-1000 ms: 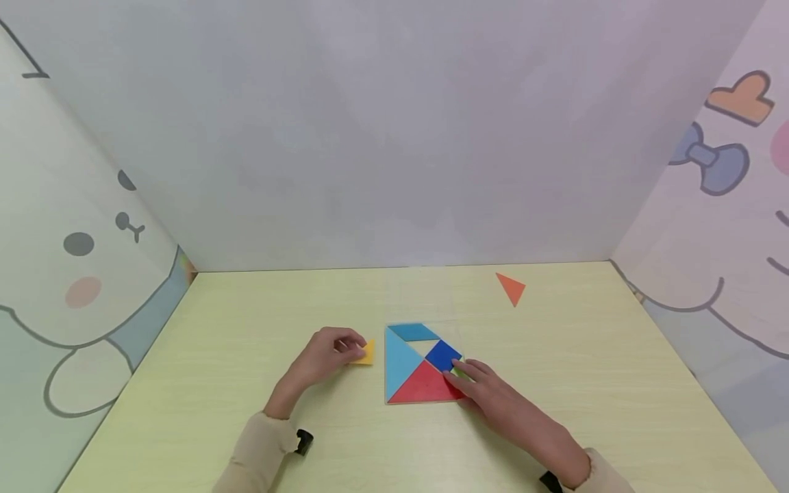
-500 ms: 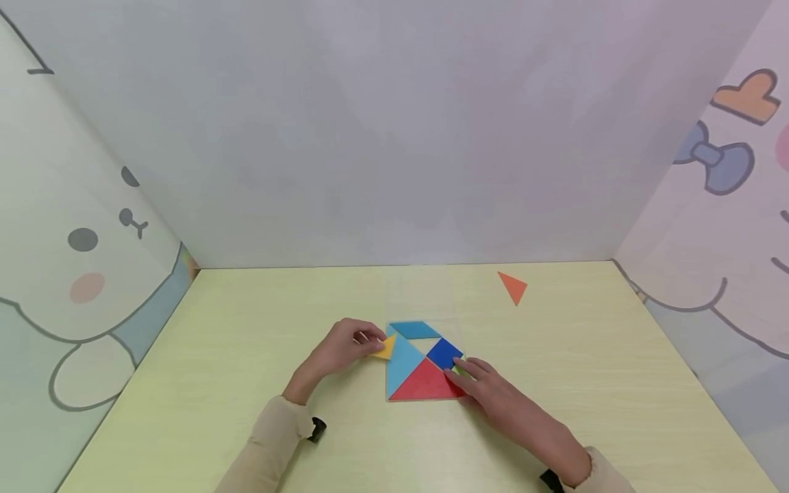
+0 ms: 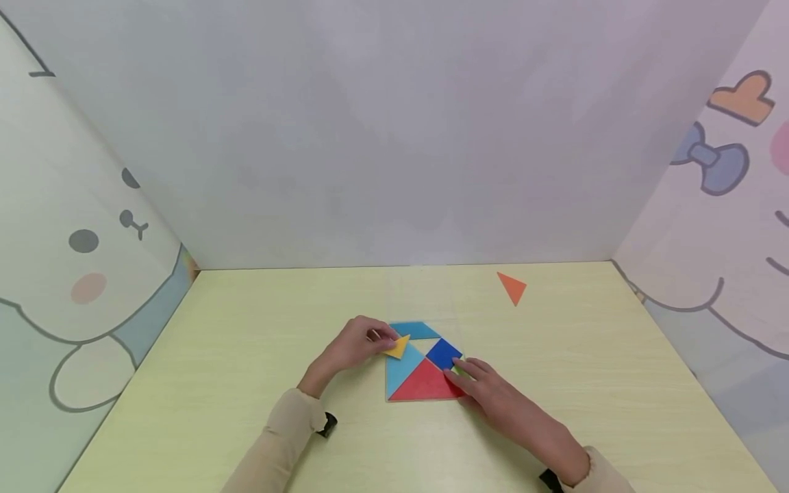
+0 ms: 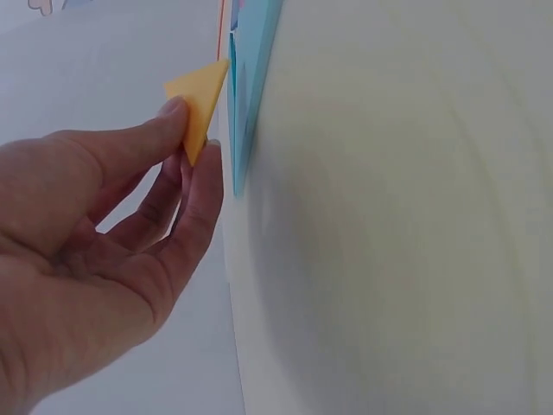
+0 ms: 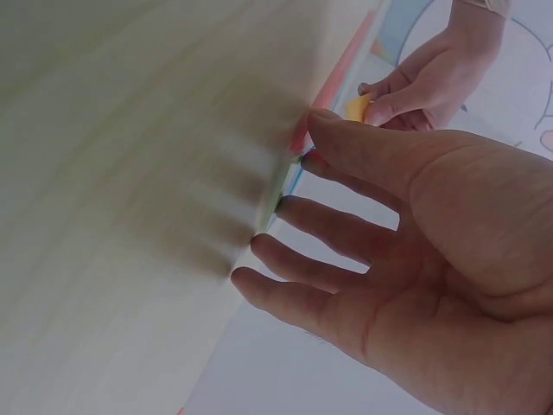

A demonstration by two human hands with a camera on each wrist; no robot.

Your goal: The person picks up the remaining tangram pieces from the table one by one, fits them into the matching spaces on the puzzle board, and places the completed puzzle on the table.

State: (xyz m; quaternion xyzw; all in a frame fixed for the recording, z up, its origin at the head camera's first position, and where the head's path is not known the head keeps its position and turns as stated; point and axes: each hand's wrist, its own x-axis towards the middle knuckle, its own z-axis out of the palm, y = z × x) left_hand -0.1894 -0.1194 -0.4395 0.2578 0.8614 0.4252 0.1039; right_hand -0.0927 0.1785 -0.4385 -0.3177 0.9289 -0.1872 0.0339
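Observation:
Between thumb and fingers my left hand (image 3: 360,346) pinches a yellow triangle tangram piece (image 4: 200,99), held above the tangram board. On that board lie a light blue triangle (image 3: 399,375), a red triangle (image 3: 425,383), a dark blue square (image 3: 444,354) and a blue parallelogram (image 3: 416,331). A pale bare gap (image 3: 425,346) shows between the parallelogram and the square. At the board's right edge my right hand (image 3: 490,394) rests with fingers extended, touching the pieces there. A green piece (image 3: 458,370) is mostly hidden under those fingers.
An orange triangle (image 3: 513,288) lies on the table (image 3: 573,342) beyond the board, to the right. A plain pale wall (image 3: 394,137) rises behind the table, and cartoon-printed panels stand at left and right.
My left hand has moved right with the yellow triangle, from the table beside the board to over the light blue triangle. The right hand has stayed in place.

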